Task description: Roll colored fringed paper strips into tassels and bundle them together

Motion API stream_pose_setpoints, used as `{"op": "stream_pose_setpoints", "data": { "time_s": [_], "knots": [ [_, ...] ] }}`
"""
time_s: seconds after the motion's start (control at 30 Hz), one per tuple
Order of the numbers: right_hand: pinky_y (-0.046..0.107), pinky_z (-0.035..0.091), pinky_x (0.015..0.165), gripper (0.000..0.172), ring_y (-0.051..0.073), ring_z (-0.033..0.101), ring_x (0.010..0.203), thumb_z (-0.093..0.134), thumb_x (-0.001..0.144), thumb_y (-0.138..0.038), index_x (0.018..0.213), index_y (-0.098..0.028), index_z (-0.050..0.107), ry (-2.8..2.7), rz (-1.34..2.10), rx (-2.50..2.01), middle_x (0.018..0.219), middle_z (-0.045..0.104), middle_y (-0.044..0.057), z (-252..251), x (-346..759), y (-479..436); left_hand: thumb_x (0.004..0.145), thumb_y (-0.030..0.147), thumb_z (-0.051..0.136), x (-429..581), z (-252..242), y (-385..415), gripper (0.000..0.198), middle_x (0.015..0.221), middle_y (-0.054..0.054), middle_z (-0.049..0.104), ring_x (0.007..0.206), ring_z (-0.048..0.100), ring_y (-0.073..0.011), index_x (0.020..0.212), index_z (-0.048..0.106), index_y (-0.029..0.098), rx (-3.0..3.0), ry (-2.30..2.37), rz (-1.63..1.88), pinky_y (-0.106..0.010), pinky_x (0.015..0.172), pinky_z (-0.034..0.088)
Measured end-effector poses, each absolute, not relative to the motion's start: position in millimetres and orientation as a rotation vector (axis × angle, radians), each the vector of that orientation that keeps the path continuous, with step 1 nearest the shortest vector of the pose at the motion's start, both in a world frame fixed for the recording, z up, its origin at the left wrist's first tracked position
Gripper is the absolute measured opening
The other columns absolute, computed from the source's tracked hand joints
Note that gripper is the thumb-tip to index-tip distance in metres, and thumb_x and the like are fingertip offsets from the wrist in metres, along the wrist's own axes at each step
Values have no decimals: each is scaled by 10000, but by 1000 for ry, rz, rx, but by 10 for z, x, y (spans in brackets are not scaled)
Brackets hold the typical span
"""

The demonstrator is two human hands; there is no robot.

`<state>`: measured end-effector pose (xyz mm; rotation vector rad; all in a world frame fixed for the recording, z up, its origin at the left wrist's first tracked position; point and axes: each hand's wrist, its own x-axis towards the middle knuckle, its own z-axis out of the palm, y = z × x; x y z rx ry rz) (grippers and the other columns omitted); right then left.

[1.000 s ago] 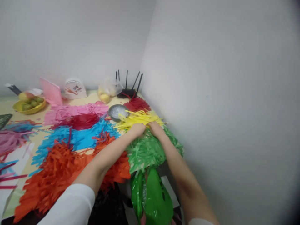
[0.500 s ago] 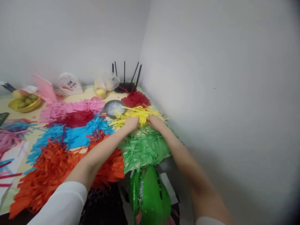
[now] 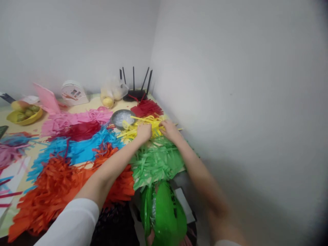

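Note:
Beyond the green fringe, a piece of yellow fringed material spreads in loose strips. My left hand is closed at the yellow fringe, knuckles up; the exact strip in its grip is hidden. To its right, my right hand rests over the same fringe with curved fingers slightly apart. A round grey bowl with whitish, clear contents stands just left of the yellow strips. Red fringe lies behind them.
Orange, blue, dark red and pink fringes cover the left side. A black router stands in the corner, near a bagged fruit. A fruit bowl is far left. The wall borders the right; a green bag hangs below the edge.
My right hand's fingers have loosened from a closed pinch and lifted slightly apart. My left hand stays closed at the yellow fringe. The whole view has shifted a little.

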<state>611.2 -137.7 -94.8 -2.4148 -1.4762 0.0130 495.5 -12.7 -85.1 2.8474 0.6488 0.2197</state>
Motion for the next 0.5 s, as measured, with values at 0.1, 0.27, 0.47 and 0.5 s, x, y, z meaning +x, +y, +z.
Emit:
{"op": "stream_pose_setpoints", "data": {
  "time_s": [0.1, 0.27, 0.47, 0.5],
  "knots": [
    [379, 428, 1004, 338, 248, 587, 1134, 402, 948, -118, 1211, -115, 614, -1414, 13, -2401, 1179, 662, 164, -1044, 5901, -1398, 870, 174, 487, 4935, -687, -70, 194, 1020, -134, 699, 1010, 606, -277, 976, 647, 147, 2790, 704, 363, -380, 854, 440],
    [434, 484, 982, 296, 232, 606, 1129, 567, 952, -221, 1236, -144, 599, -1396, 166, -2410, 1230, 635, 115, -1294, 5658, -1229, 877, 213, 498, 4822, -328, 65, 140, 1020, -93, 677, 987, 588, -246, 953, 609, 178, 2712, 751, 595, -358, 849, 438],
    [446, 532, 916, 318, 223, 626, 1068, 593, 952, -338, 1222, -170, 600, -1271, 275, -2464, 1244, 615, 97, -1296, 5684, -1084, 801, 134, 540, 4564, 91, 402, 59, 802, -39, 634, 776, 583, -183, 768, 550, 182, 2299, 667, 1086, -306, 747, 439],
    [447, 531, 918, 317, 223, 624, 1072, 590, 954, -341, 1223, -174, 600, -1246, 280, -2468, 1250, 612, 97, -1275, 5684, -1071, 786, 122, 550, 4506, 163, 471, 77, 766, -27, 616, 738, 573, -169, 742, 535, 183, 2215, 645, 1139, -293, 722, 439]
  ]
}}
